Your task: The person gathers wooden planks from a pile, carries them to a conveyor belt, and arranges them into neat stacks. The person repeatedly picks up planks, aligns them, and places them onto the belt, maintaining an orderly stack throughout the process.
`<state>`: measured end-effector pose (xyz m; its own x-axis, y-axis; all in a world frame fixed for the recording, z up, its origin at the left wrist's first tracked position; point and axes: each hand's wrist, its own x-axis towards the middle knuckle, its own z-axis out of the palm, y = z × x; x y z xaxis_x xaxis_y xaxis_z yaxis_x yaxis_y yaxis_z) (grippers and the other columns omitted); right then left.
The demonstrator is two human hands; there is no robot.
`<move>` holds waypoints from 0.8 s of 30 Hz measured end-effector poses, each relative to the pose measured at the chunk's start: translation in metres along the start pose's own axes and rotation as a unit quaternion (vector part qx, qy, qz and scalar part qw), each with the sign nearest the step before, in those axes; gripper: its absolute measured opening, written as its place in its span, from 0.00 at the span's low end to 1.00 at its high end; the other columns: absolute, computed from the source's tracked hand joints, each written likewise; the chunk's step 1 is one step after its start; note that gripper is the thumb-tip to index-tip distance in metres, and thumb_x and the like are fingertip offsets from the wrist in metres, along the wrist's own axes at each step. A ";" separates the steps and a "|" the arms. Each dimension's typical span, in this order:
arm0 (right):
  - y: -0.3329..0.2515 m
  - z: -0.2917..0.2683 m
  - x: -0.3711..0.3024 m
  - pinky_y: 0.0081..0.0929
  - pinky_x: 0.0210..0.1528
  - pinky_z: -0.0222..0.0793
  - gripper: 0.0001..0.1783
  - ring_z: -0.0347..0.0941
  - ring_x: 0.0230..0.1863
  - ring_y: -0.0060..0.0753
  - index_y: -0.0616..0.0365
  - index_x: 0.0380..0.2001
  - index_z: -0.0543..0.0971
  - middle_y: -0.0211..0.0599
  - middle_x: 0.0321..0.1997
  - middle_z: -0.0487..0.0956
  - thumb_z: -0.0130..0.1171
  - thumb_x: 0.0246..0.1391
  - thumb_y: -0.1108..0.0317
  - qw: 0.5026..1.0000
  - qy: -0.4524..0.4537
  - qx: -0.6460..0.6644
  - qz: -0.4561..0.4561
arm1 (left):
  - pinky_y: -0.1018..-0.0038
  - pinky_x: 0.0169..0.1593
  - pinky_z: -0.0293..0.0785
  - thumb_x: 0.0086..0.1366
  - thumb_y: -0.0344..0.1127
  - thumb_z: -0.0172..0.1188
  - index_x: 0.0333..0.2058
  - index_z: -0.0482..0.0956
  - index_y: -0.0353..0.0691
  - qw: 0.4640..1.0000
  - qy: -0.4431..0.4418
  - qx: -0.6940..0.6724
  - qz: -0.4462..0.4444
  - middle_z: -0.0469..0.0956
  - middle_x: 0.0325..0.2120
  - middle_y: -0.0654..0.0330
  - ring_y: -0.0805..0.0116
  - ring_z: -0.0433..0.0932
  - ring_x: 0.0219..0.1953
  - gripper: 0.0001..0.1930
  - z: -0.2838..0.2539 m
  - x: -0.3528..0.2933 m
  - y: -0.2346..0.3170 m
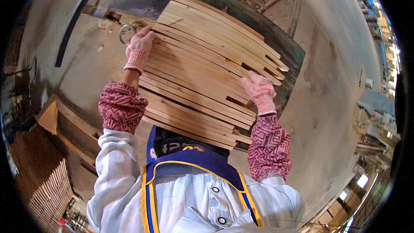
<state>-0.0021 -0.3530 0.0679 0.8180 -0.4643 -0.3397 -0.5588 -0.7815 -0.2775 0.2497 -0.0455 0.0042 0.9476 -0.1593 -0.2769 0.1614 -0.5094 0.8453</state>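
Note:
Many long, pale wooden slats [194, 60] lie side by side in a wide layer in front of me. Their right ends are uneven, and dark gaps show between some of them. In a pale pink knit glove, my left hand [141, 45] is closed at the slats' left ends, its fingertips bent against the wood. My right hand [259, 89], gloved alike, grips the right ends of slats near the middle of the layer, with its fingers curled; their undersides are hidden. The slats nearest me lie close against my dark blue apron [198, 159].
A dark green work surface [293, 56] shows beneath and beyond the slats. A metal ring or handwheel [127, 33] stands beside my left hand. A long black bar [75, 23] lies at the far left. Stacked slats [51, 185] and a wooden frame [64, 116] are at the lower left.

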 end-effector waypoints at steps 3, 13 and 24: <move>-0.005 -0.014 -0.005 0.32 0.45 0.70 0.16 0.76 0.38 0.41 0.57 0.37 0.79 0.42 0.39 0.80 0.60 0.49 0.58 0.979 -0.004 0.201 -0.045 | 0.79 0.53 0.64 0.60 0.32 0.55 0.53 0.75 0.44 0.983 0.011 -0.172 -0.065 0.77 0.46 0.63 0.70 0.73 0.48 0.20 -0.014 -0.007 0.011; 0.042 -0.001 -0.020 0.13 0.24 0.68 0.08 0.74 0.26 0.20 0.57 0.35 0.75 0.26 0.28 0.75 0.58 0.56 0.64 0.783 0.096 0.615 0.008 | 0.71 0.45 0.79 0.62 0.25 0.54 0.48 0.76 0.36 0.887 -0.108 -0.449 0.029 0.78 0.38 0.60 0.68 0.79 0.38 0.15 -0.027 -0.033 0.014; 0.102 0.018 -0.028 0.23 0.29 0.77 0.11 0.75 0.30 0.22 0.59 0.40 0.72 0.29 0.35 0.76 0.51 0.53 0.67 0.706 -0.005 0.704 -0.073 | 0.69 0.38 0.82 0.62 0.29 0.59 0.43 0.76 0.36 0.835 -0.086 -0.540 -0.061 0.79 0.32 0.60 0.68 0.80 0.32 0.11 -0.004 -0.071 0.000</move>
<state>-0.0851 -0.4124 0.0329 0.8837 -0.4133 -0.2195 -0.0559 0.3726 -0.9263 0.1831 -0.0311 0.0255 0.8671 -0.3284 -0.3745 0.4967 0.5139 0.6994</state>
